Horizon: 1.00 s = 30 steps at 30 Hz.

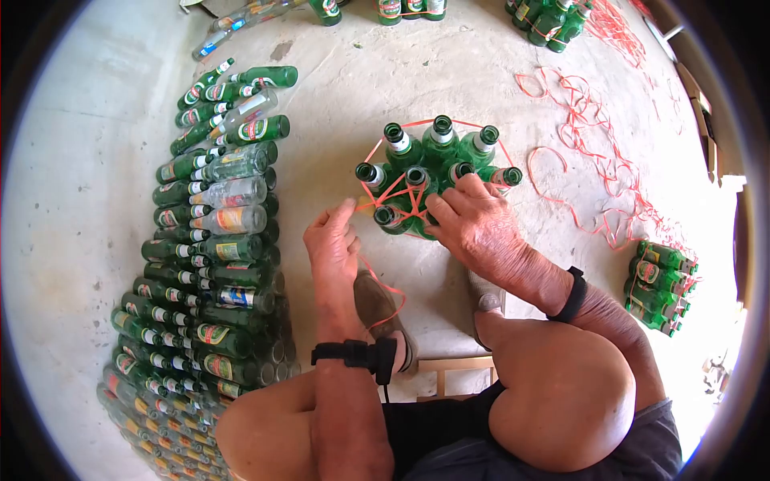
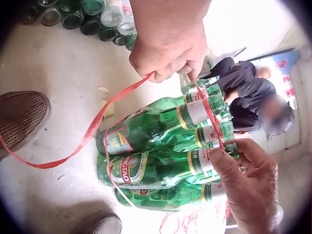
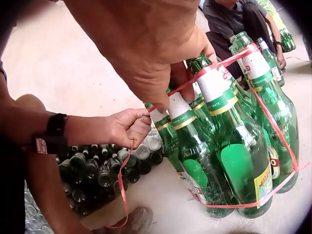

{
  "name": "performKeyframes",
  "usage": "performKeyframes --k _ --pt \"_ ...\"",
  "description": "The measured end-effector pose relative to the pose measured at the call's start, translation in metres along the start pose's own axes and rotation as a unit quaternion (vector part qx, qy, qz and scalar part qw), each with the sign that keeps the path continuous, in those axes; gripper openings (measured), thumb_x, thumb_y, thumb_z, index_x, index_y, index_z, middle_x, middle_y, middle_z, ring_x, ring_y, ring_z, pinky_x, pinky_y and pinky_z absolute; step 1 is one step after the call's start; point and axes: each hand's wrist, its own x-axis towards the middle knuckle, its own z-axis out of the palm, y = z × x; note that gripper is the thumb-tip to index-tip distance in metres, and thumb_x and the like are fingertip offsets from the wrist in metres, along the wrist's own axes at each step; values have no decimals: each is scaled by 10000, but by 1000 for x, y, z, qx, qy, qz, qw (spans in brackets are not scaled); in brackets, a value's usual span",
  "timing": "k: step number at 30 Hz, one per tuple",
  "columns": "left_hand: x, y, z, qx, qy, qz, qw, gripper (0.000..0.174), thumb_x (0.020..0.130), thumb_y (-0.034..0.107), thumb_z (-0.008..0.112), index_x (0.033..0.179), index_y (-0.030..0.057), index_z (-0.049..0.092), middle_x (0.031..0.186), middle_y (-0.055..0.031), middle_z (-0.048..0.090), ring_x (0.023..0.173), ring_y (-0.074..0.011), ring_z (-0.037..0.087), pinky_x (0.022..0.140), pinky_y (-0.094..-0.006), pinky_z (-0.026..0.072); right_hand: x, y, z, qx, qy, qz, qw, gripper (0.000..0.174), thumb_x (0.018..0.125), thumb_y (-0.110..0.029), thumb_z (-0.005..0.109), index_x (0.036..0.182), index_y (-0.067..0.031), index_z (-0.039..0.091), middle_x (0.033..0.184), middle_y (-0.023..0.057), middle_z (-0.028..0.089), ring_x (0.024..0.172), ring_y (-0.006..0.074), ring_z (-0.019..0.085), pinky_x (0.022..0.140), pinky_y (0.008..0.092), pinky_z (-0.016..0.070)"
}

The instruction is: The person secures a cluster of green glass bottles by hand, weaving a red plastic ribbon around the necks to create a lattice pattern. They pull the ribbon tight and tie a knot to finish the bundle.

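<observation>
A cluster of green glass beer bottles [image 1: 439, 148] stands upright on the floor between the feet. Red plastic string [image 2: 95, 124] circles the cluster low down and crosses in a zigzag among the necks. My left hand [image 1: 331, 240], beside the cluster's left side, pinches the string between thumb and curled fingers; a slack tail [image 3: 122, 187] hangs below it. At the near right necks, my right hand [image 1: 479, 226] pinches the string against a bottle neck, its thumb [image 2: 225, 163] on the strand. Some of its fingers are hidden among the necks in the right wrist view.
Rows of bottles [image 1: 233, 220] lie stacked along the left wall. Loose red string [image 1: 589, 136] is strewn over the floor to the right, near another tied bundle [image 1: 660, 284]. More bottles [image 1: 549, 22] stand at the back. Seated people [image 2: 258, 97] are beyond the cluster.
</observation>
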Motion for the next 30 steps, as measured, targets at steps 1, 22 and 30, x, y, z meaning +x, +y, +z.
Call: performKeyframes --k 1,22,30 --pt "0 -1 0 4 6 0 1000 247 934 156 865 844 167 635 615 144 332 477 -29 238 487 -281 157 -3 0 2 -11 -3 4 1000 285 828 -220 792 1038 -85 656 960 42 622 975 246 603 873 426 549" --pt "-17 1 3 15 41 29 999 348 920 117 857 776 194 550 606 128 342 461 -41 246 455 -285 159 6 23 19 -9 -63 -101 993 190 892 -190 700 1016 -56 650 802 70 710 741 262 765 693 443 588" --pt "-28 -10 -3 49 7 2 999 330 908 89 845 754 177 566 602 125 347 458 -35 250 457 -282 166 7 60 12 19 -99 -195 976 230 818 -227 765 899 -97 593 752 50 625 715 280 712 631 457 569"
